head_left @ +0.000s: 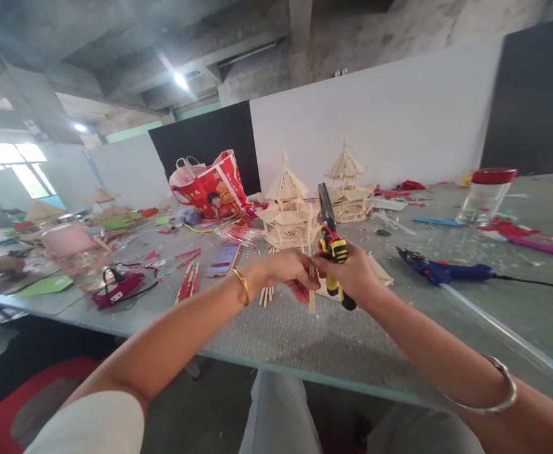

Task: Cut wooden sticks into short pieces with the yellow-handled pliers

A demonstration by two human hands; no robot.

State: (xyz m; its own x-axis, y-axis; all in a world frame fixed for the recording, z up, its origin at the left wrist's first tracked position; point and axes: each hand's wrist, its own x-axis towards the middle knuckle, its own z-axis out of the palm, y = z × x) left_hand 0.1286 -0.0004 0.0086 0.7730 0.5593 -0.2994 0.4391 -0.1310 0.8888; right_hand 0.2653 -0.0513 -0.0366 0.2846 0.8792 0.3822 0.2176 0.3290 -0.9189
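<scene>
In the middle of the view my left hand (295,271) is closed around a few thin wooden sticks (312,301) held roughly upright. Beside it, my right hand (352,271) grips a pair of pliers (329,227) with yellow-and-black handles, jaws pointing up and away. The fingers of both hands meet at the sticks. Just behind them stands a small pavilion model built of wooden sticks (286,189). Loose sticks (267,295) lie under my left hand, and a flat stick-built piece (381,270) is partly hidden behind my right hand.
A blue glue gun (451,271) with cord and a clear jar with red lid (487,195) are at right. Farther back are a second pavilion (346,180) and a red bag (212,189). At left lie a phone (224,258), a magenta device (118,290) and another person's hand (2,268).
</scene>
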